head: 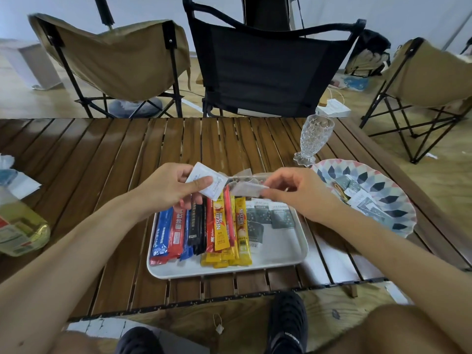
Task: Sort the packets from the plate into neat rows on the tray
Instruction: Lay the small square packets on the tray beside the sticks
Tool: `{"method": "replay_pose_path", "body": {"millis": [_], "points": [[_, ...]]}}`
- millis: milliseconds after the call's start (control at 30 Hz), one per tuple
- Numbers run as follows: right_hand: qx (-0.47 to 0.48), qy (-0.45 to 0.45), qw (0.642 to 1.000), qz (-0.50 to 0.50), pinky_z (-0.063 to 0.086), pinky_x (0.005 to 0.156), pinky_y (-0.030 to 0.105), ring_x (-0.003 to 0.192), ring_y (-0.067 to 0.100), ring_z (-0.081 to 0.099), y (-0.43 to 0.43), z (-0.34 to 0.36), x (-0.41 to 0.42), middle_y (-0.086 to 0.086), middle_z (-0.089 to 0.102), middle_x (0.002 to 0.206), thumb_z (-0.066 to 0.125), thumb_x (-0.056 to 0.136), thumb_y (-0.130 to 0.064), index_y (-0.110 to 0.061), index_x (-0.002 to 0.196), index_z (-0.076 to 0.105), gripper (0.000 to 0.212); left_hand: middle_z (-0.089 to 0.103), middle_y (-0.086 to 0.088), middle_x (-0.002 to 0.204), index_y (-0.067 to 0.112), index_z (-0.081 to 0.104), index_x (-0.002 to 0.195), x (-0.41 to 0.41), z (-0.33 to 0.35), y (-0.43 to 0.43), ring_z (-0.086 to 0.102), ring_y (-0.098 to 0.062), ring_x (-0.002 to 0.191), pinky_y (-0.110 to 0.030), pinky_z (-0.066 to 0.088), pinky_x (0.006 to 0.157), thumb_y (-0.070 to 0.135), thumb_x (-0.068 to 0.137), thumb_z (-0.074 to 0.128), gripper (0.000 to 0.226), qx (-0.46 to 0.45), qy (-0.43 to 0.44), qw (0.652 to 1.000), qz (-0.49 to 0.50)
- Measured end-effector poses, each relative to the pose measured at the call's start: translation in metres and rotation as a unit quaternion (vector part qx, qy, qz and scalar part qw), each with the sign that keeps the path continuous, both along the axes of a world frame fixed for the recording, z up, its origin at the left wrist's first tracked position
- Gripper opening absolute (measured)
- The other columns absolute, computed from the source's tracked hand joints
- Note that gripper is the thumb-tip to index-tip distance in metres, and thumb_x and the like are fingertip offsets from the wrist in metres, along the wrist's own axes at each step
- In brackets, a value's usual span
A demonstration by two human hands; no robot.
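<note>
Your white tray (281, 261) lies flat in front of you. Long stick packets lie side by side on it: blue sticks (161, 233), red sticks (177, 231), black sticks (196, 226), then yellow sticks (241, 231). Small dark square packets (281, 215) lie to their right. Above the tray, your left hand (166, 187) pinches a small white packet (209, 185) and your right hand (293, 190) pinches a greyish packet (245, 189). The patterned plate (383, 180), just right of the tray, has a few loose packets (362, 200) in it.
</note>
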State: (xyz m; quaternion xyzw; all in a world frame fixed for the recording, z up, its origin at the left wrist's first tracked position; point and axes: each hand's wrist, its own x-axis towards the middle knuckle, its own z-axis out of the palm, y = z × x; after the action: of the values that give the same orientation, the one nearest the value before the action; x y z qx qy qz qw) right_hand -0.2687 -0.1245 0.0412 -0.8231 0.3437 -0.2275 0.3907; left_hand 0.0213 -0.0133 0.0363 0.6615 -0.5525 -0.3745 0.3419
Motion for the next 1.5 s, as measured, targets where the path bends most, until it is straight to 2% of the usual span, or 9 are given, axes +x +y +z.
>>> {"method": "replay_pose_path", "body": {"millis": [233,367,533,733,867,1067,1200,1333,1500], "points": [[0.016,0.117,0.990,0.076,0.058,0.077,0.017,0.081,0.004,0.075,-0.013,-0.016,-0.041,-0.012,0.079,0.085,0.081,0.084,0.000,-0.018,0.090,0.082,0.018,0.080,-0.003,0.086,0.021,0.072,0.117,0.000,-0.004,0.000,0.070,-0.014,0.065,-0.023,0.054,0.056,0.051,0.093,0.064,0.040,0.005,-0.018,1.000,-0.011],[-0.010,0.157,0.984,0.085,0.055,0.075,0.014,0.084,-0.001,0.072,-0.015,-0.025,-0.038,-0.014,0.078,0.088,0.080,0.086,-0.004,-0.024,0.094,0.082,0.021,0.080,-0.002,0.086,0.022,0.072,0.118,-0.001,-0.004,-0.001,0.071,-0.014,0.066,-0.023,0.054,0.057,0.051,0.093,0.064,0.039,0.005,-0.024,1.000,-0.010],[0.004,0.181,0.981,0.074,0.059,0.089,0.023,0.097,-0.001,0.070,-0.014,-0.026,-0.029,-0.014,0.077,0.105,0.071,0.094,-0.013,-0.028,0.106,0.081,0.022,0.080,-0.001,0.085,0.021,0.071,0.118,0.001,-0.003,0.000,0.072,-0.015,0.067,-0.028,0.056,0.062,0.049,0.094,0.065,0.037,0.011,-0.026,1.000,-0.002],[0.063,0.166,0.982,0.059,0.063,0.088,0.035,0.095,0.010,0.075,-0.012,-0.034,-0.024,-0.005,0.079,0.102,0.072,0.093,-0.006,-0.020,0.108,0.079,0.022,0.080,0.002,0.083,0.025,0.071,0.116,0.001,0.000,0.002,0.072,-0.014,0.067,-0.025,0.056,0.061,0.052,0.090,0.064,0.038,0.009,-0.033,0.999,-0.004],[0.044,0.202,0.978,0.015,0.062,0.077,0.026,0.086,0.007,0.074,-0.014,-0.029,-0.021,-0.005,0.078,0.100,0.057,0.101,-0.009,-0.020,0.112,0.077,0.025,0.080,0.002,0.084,0.025,0.071,0.114,0.001,0.002,0.002,0.073,-0.015,0.068,-0.026,0.057,0.062,0.055,0.088,0.063,0.040,0.009,-0.027,1.000,-0.007],[0.012,0.202,0.979,0.017,0.058,0.076,0.018,0.080,0.002,0.070,-0.009,-0.029,-0.023,-0.007,0.077,0.090,0.090,0.079,-0.027,-0.021,0.106,0.076,0.031,0.081,0.003,0.084,0.024,0.070,0.115,0.002,0.001,0.002,0.074,-0.015,0.069,-0.024,0.057,0.060,0.055,0.087,0.063,0.042,0.009,-0.031,0.999,-0.009],[-0.013,0.187,0.982,-0.031,0.061,0.069,0.026,0.075,0.011,0.072,-0.009,-0.036,-0.012,-0.006,0.075,0.082,0.094,0.073,-0.024,-0.022,0.092,0.077,0.026,0.081,0.002,0.084,0.024,0.071,0.116,0.001,0.000,0.001,0.073,-0.015,0.069,-0.025,0.056,0.061,0.054,0.089,0.064,0.041,0.008,-0.030,0.999,-0.009],[0.010,0.171,0.983,-0.071,0.054,0.059,0.019,0.070,0.010,0.070,-0.006,-0.041,-0.005,-0.004,0.075,0.078,0.096,0.070,-0.022,-0.019,0.085,0.076,0.025,0.081,0.002,0.085,0.024,0.070,0.118,0.002,-0.001,0.001,0.075,-0.017,0.072,-0.024,0.057,0.061,0.053,0.092,0.064,0.039,0.006,-0.037,0.999,-0.012],[-0.006,0.192,0.978,-0.085,0.054,0.063,0.022,0.071,0.008,0.068,0.000,-0.039,0.000,-0.006,0.074,0.077,0.095,0.070,-0.030,-0.021,0.086,0.076,0.026,0.080,0.002,0.085,0.025,0.070,0.117,0.003,-0.001,0.001,0.074,-0.017,0.071,-0.027,0.057,0.062,0.055,0.090,0.063,0.041,0.005,-0.034,0.999,-0.015]]}}
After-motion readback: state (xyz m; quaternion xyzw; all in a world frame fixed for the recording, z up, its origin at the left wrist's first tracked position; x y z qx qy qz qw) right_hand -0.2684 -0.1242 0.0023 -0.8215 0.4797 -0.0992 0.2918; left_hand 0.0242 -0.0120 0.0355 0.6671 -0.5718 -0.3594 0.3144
